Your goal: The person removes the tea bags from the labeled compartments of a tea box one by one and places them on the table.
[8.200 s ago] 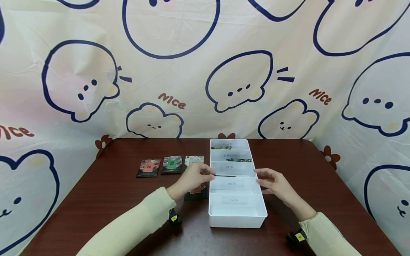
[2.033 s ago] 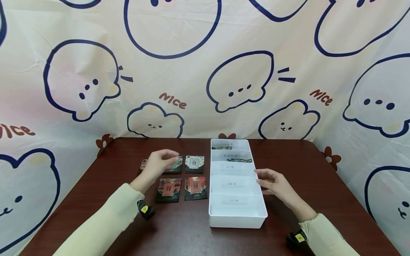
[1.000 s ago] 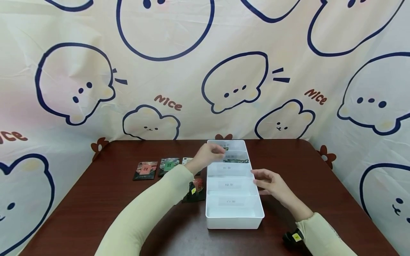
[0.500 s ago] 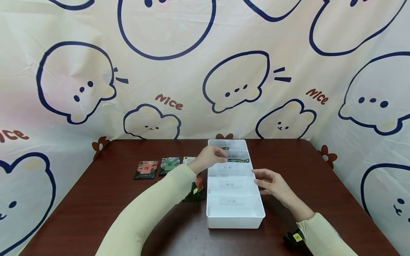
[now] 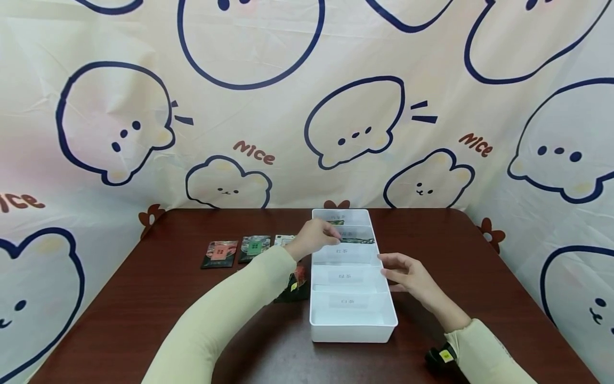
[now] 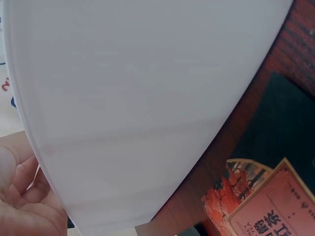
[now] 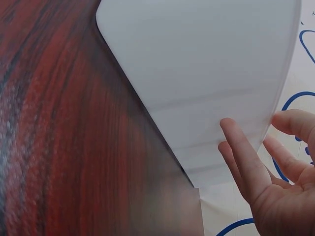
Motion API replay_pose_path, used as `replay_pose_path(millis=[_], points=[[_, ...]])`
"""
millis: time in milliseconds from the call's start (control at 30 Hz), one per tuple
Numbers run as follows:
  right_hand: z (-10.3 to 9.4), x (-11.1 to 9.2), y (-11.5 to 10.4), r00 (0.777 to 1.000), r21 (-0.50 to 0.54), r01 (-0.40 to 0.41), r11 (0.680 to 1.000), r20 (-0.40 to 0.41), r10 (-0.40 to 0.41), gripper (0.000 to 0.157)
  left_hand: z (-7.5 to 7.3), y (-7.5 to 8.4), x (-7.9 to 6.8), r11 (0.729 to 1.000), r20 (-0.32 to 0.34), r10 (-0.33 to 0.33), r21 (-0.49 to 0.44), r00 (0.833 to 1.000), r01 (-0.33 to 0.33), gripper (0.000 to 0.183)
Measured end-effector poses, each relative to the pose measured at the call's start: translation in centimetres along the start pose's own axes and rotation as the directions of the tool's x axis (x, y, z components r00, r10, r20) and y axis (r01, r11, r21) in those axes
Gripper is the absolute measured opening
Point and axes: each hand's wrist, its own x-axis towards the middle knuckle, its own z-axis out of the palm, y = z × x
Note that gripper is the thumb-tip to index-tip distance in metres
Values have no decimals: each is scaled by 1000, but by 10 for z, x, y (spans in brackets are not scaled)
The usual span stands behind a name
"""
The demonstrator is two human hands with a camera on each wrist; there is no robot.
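Observation:
My left hand [image 5: 316,237] reaches over the near-left wall of a long white divided box [image 5: 352,333]. Its thumb and fingers pinch the left end of a green tea packet [image 5: 357,241] in the second compartment from the back; the exact contact is small and partly hidden. Through the left wrist camera, the left hand [image 6: 27,191] shows curled behind the box rim. My right hand [image 5: 408,274] touches the box's right side. Its fingers are nearly straight and spread along the wall and rim in the right wrist view. Another tea packet [image 5: 336,222] lies in the rearmost compartment.
Left of the box lie a red-labelled packet [image 5: 219,254], a green-labelled packet [image 5: 255,248] and a white-labelled packet [image 5: 283,240], partly covered by the arm. A dark packet with an orange-red label [image 5: 298,282] is beside the box. The dark wooden table [image 5: 177,298] carries everything.
Seconds ago my left hand held a thin dark item over the third compartment, then hovered over the packets. It moved right into the box, to the packet's end. My right hand stayed put.

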Motion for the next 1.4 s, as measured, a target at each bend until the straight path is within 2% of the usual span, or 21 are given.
replay_pose_path(millis=[367,500,633,833,1033,1233,1400], points=[[0,0,-2,1000,-18,-8,1000,0,8,51,-6,-1,-2,997,-54,20,-75,998,-24,7],[0,0,-2,1000,-21,-15,1000,-3,15,51,-9,1,-2,993,-108,21,-110,994,-33,8],[-1,0,-1,1000,-18,-14,1000,-3,14,51,-15,4,-3,980,-171,53,-181,984,-85,10],[0,-1,-1,1000,-13,-13,1000,-3,13,51,-29,14,-11,936,-228,108,-306,968,-176,16],[0,-1,-2,1000,-16,-17,1000,-8,17,51,-48,19,-19,909,-267,138,-349,954,-229,17],[0,0,-1,1000,-16,-10,1000,-4,10,51,-66,14,-31,888,-302,139,-384,943,-253,27],[0,0,-1,1000,2,-2,1000,5,2,52,-81,1,-41,884,-332,121,-393,935,-254,30]])
